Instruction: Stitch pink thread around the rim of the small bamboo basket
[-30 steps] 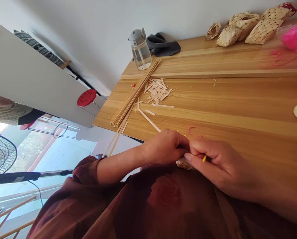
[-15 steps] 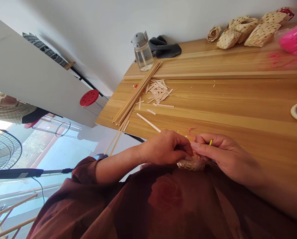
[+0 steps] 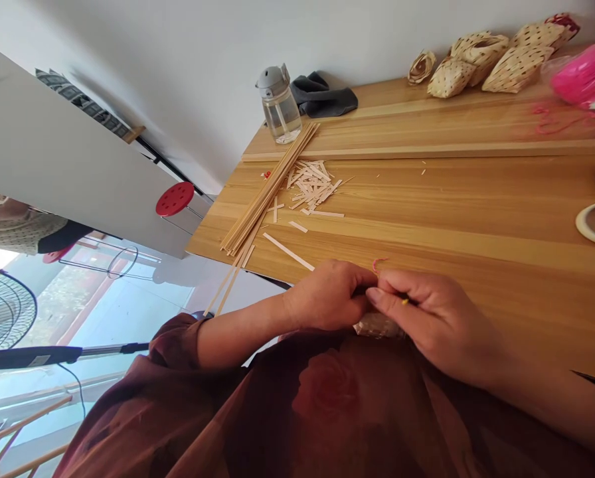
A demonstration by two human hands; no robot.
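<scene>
Both my hands meet low in the view at the table's near edge. My left hand and my right hand pinch a small woven strip piece, which shows only partly below my fingers. A tiny yellow tip pokes out by my right fingers. A short pink thread curls just above my knuckles. Nearest my left hand lie loose pale strips, with a long bundle of strips and a pile of cut pieces farther off.
The wooden table holds woven pouches, a water bottle, a grey cloth, a pink bundle and a white-handled tool. A red stool and a fan stand beyond the table's end.
My right hand has moved left and closed in against my left hand. It now covers more of the woven piece and most of the yellow tip.
</scene>
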